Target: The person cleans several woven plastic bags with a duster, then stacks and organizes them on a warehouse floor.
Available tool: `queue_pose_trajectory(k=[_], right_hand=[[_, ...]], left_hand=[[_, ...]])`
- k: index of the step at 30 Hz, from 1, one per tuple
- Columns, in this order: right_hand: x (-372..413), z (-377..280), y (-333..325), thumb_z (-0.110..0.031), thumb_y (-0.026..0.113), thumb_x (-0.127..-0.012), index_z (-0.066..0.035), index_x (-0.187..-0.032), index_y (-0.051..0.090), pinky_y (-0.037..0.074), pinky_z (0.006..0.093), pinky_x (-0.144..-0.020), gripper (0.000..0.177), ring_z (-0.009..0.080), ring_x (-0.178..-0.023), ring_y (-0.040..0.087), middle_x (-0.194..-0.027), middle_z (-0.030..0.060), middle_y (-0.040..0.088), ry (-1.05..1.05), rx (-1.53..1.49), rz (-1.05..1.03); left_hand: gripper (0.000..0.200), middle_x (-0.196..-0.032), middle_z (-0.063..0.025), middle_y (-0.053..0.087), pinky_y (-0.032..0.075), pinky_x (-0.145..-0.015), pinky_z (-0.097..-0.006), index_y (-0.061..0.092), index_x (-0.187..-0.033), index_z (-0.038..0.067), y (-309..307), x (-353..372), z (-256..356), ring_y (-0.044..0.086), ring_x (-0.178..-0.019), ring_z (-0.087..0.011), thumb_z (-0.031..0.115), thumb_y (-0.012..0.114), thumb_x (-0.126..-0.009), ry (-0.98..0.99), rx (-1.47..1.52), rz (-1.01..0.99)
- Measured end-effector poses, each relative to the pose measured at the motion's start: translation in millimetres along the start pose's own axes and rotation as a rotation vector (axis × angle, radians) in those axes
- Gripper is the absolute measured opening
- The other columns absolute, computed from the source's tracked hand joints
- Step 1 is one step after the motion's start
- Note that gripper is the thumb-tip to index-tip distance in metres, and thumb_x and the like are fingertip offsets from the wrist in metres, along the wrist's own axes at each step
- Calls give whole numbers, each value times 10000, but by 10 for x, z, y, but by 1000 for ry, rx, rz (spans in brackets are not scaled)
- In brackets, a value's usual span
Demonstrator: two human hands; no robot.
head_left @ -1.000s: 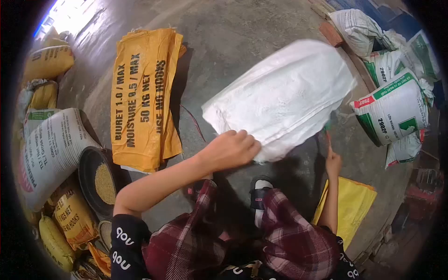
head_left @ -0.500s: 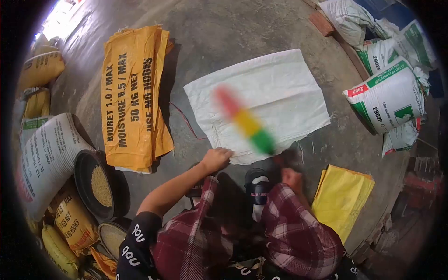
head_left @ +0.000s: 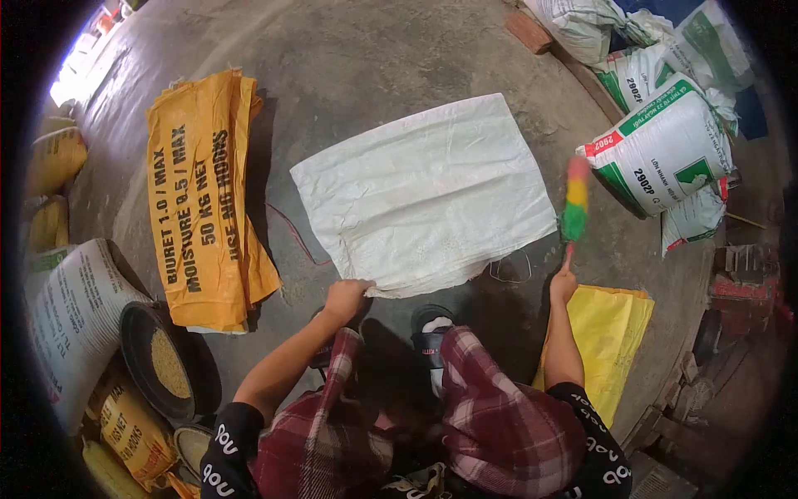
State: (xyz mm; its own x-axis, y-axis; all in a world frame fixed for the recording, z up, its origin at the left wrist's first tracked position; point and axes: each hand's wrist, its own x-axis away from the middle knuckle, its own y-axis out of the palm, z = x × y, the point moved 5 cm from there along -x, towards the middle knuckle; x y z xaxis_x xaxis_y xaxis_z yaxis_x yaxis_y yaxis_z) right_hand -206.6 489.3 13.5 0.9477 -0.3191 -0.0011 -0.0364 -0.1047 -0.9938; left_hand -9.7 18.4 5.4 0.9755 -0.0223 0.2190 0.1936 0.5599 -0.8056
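A white woven sack (head_left: 424, 195) lies flat on the concrete floor in front of my feet, lightly creased, with frayed threads along its near edge. My left hand (head_left: 346, 301) is closed on its near left corner. In my right hand (head_left: 564, 285) is the thin handle of a feather duster (head_left: 575, 201), its fluffy head banded pink, yellow and green. The duster stands out past the sack's right edge, pointing away from me. Beneath my right forearm lies a folded yellow sack (head_left: 611, 333).
Folded orange sacks (head_left: 204, 200) are stacked at left. Closer in stands a black basin (head_left: 133, 366) of grain, beside a full white sack (head_left: 79, 320). Filled feed sacks (head_left: 665, 154) are piled at right, near a brick (head_left: 529, 33). A dark red thread lies left of the white sack.
My right hand has swung the duster rightward, from over the white sack to beyond its right edge. My left hand stays at the sack's corner. The whole view has shifted slightly.
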Motion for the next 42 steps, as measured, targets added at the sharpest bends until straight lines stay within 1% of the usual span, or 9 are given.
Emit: queue_pose_trajectory(k=[9, 13, 21, 27, 30, 31, 34, 38, 42], right_hand=[[1468, -1848, 247, -178, 420, -831, -63, -753, 479, 420, 493, -528, 152, 394, -619, 554, -634, 193, 541, -988, -241, -450], [761, -2047, 592, -179, 418, -828, -61, -789, 497, 449, 474, -578, 147, 367, -676, 585, -701, 168, 583, -838, -80, -305], [-382, -1312, 469, -183, 446, -824, -14, -863, 587, 451, 466, -658, 223, 397, -746, 576, -801, 225, 598, -13, -189, -24], [766, -1981, 486, -143, 426, -831, -59, -700, 463, 466, 435, -517, 159, 372, -597, 569, -599, 165, 547, -1005, -170, -245], [845, -2155, 492, -141, 408, -835, -61, -735, 482, 471, 435, -523, 148, 362, -594, 574, -593, 165, 548, -1188, -113, -265], [721, -2144, 508, -141, 408, -835, -61, -735, 482, 471, 435, -523, 148, 362, -594, 574, -593, 165, 548, -1183, -119, -260], [-63, -1639, 433, -146, 417, -819, -34, -871, 545, 456, 470, -641, 177, 382, -729, 579, -751, 212, 591, -418, -148, -191], [-372, -1054, -268, -267, 433, -823, 32, -738, 597, 409, 457, -637, 352, 405, -748, 565, -730, 232, 586, 35, -450, 22], [-162, -487, -889, -293, 377, -905, 10, -642, 493, 366, 353, -527, 418, 221, -538, 486, -557, 101, 479, -8, -637, 129]], left_hand=[[265, -859, -90, 578, 477, -674, -390, 596, -918, 104, 231, 181, -16, 568, -806, -296, 77, 545, -660, 226, -76, 34], [394, -860, -100, 579, 473, -701, -381, 602, -966, 116, 183, 166, -115, 568, -810, -302, 36, 588, -580, 35, -33, -102], [369, -778, -109, 568, 462, -660, -407, 608, -964, 145, 185, 146, -157, 569, -771, -315, 39, 578, -611, -15, 12, -95], [338, -766, -104, 565, 464, -661, -405, 611, -961, 168, 200, 167, -177, 571, -751, -317, 55, 576, -644, 2, 34, -101], [307, -795, -103, 574, 468, -670, -402, 607, -948, 144, 197, 154, -147, 572, -767, -312, 64, 579, -653, -5, 17, -118], [279, -817, -106, 581, 470, -676, -402, 603, -932, 119, 190, 159, -152, 571, -785, -309, 70, 580, -658, -17, 15, -117], [282, -877, -131, 592, 465, -700, -408, 595, -942, 94, 229, 133, -234, 566, -818, -327, 66, 569, -663, -48, 75, -104], [229, -859, -190, 592, 453, -712, -407, 596, -940, 35, 66, 30, -73, 571, -801, -355, 104, 563, -724, -46, 188, 0], [309, -880, -201, 590, 445, -749, -357, 575, -990, 21, -171, -326, 687, 577, -840, -327, 184, 620, -732, 33, 432, -63]])
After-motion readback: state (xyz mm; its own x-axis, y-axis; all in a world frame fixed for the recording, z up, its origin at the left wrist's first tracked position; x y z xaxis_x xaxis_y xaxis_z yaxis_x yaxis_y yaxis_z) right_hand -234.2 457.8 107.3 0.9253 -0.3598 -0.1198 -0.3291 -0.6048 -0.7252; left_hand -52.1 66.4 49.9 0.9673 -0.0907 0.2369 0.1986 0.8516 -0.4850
